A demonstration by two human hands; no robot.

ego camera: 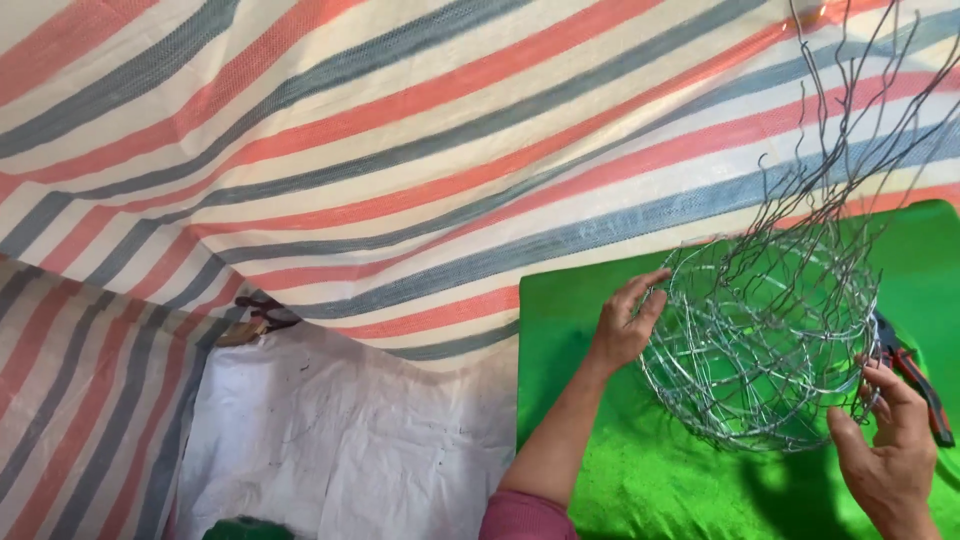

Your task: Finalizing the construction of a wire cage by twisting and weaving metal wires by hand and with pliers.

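Your right hand (890, 450) sits lowest in view, fingers curled on the near right side of a round wire basket (760, 345). Your left hand (625, 320) presses open-palmed against its left side, so both hands hold it between them, well apart. Loose wire ends (840, 130) rise from its top. Under it lies a green sheet (640, 470). Red-handled pliers (915, 375) lie just right of the basket. Behind hangs a striped tarp (380, 150), with white cloth (340, 430) at lower left.
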